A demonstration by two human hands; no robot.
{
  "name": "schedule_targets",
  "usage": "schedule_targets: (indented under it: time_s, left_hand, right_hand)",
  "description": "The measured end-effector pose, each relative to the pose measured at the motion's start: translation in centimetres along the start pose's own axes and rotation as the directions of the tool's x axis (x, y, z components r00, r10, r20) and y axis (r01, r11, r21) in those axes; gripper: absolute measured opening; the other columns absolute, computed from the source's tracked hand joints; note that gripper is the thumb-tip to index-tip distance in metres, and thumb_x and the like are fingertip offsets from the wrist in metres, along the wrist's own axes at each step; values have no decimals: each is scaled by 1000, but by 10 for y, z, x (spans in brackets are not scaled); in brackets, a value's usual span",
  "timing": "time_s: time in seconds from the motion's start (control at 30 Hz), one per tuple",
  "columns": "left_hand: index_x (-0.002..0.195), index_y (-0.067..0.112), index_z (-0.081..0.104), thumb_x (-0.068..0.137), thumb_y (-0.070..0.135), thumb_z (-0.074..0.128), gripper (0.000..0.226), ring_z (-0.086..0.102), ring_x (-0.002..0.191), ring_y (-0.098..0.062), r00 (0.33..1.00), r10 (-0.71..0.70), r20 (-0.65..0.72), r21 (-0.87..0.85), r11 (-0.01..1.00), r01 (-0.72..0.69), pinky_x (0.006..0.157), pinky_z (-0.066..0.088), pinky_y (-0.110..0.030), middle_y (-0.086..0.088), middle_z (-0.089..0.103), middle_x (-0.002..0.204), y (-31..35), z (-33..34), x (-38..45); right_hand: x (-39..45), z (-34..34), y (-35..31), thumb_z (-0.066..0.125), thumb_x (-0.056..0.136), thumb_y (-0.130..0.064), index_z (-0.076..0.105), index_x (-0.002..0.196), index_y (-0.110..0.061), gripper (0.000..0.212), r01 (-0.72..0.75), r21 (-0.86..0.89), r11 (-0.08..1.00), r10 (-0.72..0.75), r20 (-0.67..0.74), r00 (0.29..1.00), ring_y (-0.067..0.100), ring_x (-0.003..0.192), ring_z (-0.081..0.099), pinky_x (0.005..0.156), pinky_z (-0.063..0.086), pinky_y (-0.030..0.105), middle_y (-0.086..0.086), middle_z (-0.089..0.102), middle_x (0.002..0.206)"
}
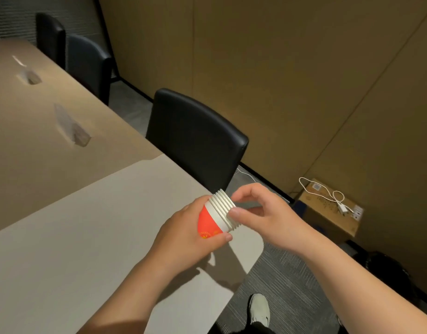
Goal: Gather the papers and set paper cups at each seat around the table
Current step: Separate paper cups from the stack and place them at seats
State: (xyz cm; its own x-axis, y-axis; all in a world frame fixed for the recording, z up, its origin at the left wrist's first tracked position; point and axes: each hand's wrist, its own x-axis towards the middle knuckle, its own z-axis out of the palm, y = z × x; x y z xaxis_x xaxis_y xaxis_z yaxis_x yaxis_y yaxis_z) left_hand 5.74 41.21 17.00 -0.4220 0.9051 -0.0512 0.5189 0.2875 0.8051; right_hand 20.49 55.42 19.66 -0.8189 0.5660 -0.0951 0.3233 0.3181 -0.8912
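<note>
A nested stack of red-and-white paper cups [216,218] lies sideways in the air above the near right corner of the table [87,237]. My left hand [183,235] is wrapped around the red base end of the stack. My right hand [260,213] pinches the white rims at the open end between thumb and fingers. No cup stands on the table in view. I see no papers apart from a clear plastic wrapper [71,126] lying farther along the tabletop.
A black chair [195,138] is pushed in at the table's right side, close to my hands. Two more dark chairs [87,61] stand farther back. A cardboard box [328,208] with a white cable sits on the floor by the wall. The tabletop has a cable opening [30,77].
</note>
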Motion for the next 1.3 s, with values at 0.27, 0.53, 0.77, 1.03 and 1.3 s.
schedule_targets:
  time_s: [0.27, 0.53, 0.77, 1.03, 1.3]
  left_hand:
    - [130, 53, 40, 62, 67, 73, 77, 62, 98, -4, 991, 131, -42, 104, 987, -126, 79, 58, -36, 20, 60, 115, 81, 54, 118]
    - [133, 51, 36, 65, 74, 65, 78, 61, 99, -5, 978, 196, -74, 292, 942, -166, 82, 55, -35, 19, 61, 113, 171, 120, 253]
    - [130, 53, 40, 63, 72, 69, 75, 62, 97, -3, 983, 119, -142, 234, 969, -84, 81, 55, -36, 22, 63, 109, 195, 123, 362]
    - [127, 51, 45, 64, 69, 72, 71, 63, 87, -2, 977, 30, -213, 179, 984, 9, 78, 56, -35, 20, 65, 100, 173, 86, 519]
    - [125, 48, 48, 62, 67, 74, 71, 64, 87, 0, 926, -25, -377, 170, 981, 96, 76, 56, -33, 21, 66, 100, 134, 9, 615]
  right_hand:
    - [31, -132, 29, 59, 96, -5, 73, 100, -21, 21, 129, 53, 990, -132, 53, 990, -1, 80, 67, 76, 48, 16, -15, 75, 88]
    - [101, -295, 80, 60, 93, 2, 71, 101, -9, 18, 196, 60, 979, -201, 92, 975, 7, 81, 68, 74, 52, 22, 4, 76, 93]
    - [201, -366, 97, 61, 95, -7, 70, 109, -19, 21, 238, -2, 971, -236, 114, 965, 12, 89, 70, 81, 57, 32, -2, 74, 99]
    - [373, -409, 106, 62, 91, -7, 71, 101, -25, 23, 283, 26, 959, -284, 130, 950, 10, 85, 69, 81, 56, 34, -2, 75, 94]
    - [539, -397, 74, 61, 87, -16, 71, 100, -24, 18, 330, 167, 929, -366, 289, 885, 21, 83, 70, 75, 54, 45, 9, 73, 91]
